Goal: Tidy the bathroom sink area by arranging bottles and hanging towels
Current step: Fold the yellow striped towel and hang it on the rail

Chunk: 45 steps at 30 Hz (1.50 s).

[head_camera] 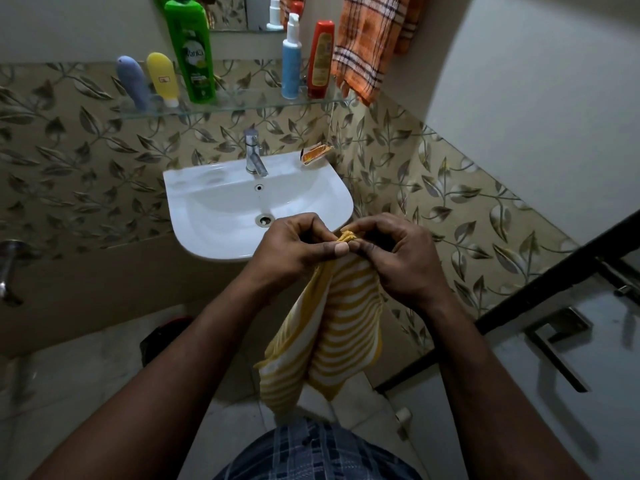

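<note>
- Here, both hands meet just in front of the front right edge of the white sink [207,209], held up in the air.
- The left hand [294,249] has its fingers curled in, and thumb and fingertips pinch the bunched top of a yellow striped towel [343,323].
- The right hand [401,261] is curled the same way and pinches the same bunched top from the other side; the two hands nearly touch.
- The yellow striped towel hangs down loose from that pinch, folded lengthwise, with its lower end near the person's waist and touching nothing else.
- A glass shelf [249,102] runs along the wall above the sink.
- Near the shelf's left end stand a blue-grey tube [133,83] and a yellow tube [162,77], cap down, with a tall green bottle [192,53] just beside them.
- Toward the shelf's right end a blue pump bottle [291,65] and a red bottle [321,60] stand side by side.
- An orange checked towel [370,46] hangs on the wall past the shelf's right end, its lower corner just beside the red bottle.
- A chrome tap [254,154] stands at the middle of the sink's back edge, and an orange sachet [315,154] lies on its back right corner.
</note>
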Tool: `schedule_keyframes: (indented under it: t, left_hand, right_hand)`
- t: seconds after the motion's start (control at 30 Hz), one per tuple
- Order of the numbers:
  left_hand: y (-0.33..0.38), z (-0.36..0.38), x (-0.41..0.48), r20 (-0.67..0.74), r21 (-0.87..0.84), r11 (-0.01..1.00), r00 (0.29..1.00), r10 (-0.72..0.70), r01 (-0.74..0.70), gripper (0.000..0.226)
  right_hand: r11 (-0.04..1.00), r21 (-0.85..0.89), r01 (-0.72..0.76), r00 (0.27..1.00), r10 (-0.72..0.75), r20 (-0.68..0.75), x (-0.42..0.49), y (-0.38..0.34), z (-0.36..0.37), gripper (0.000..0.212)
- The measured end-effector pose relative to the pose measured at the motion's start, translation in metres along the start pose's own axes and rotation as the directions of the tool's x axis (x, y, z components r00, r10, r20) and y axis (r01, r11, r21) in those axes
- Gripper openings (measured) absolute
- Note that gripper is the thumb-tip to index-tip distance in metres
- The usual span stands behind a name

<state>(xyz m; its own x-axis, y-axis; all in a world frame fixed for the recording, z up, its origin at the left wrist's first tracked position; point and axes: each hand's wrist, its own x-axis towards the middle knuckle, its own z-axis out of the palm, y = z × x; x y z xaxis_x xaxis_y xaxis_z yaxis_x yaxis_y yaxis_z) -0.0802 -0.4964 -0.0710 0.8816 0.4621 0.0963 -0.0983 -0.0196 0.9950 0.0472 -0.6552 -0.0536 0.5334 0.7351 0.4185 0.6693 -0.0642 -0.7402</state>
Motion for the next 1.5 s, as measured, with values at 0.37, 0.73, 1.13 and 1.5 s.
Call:
schedule_keyframes:
  t: [0.37, 0.73, 1.13, 1.5]
  left_hand:
    - [-0.001, 0.001, -0.001, 0.065, -0.142, 0.978, 0.987, -0.147, 0.155, 0.011]
    - [0.005, 0.015, -0.007, -0.006, -0.112, 0.987, 0.993, -0.117, 0.116, 0.025]
    - [0.008, 0.04, 0.002, -0.082, -0.185, 0.968, 0.979, -0.189, 0.171, 0.009]
    - [0.029, 0.033, 0.029, -0.233, 0.245, 0.964, 0.959, 0.159, -0.1, 0.013]
  right_hand:
    - [0.993, 0.115, -0.027, 1.0, 0.026, 0.005, -0.006, -0.002, -0.002, 0.023]
    - [1.0, 0.001, -0.006, 0.992, 0.006, -0.129, -0.005, -0.004, -0.005, 0.023]
    - [0.996, -0.057, 0.063, 0.985, -0.072, -0.159, -0.006, 0.0, -0.01, 0.026]
    - [0.98, -0.128, -0.151, 0.988, 0.148, -0.038, -0.03, 0.038, -0.008, 0.042]
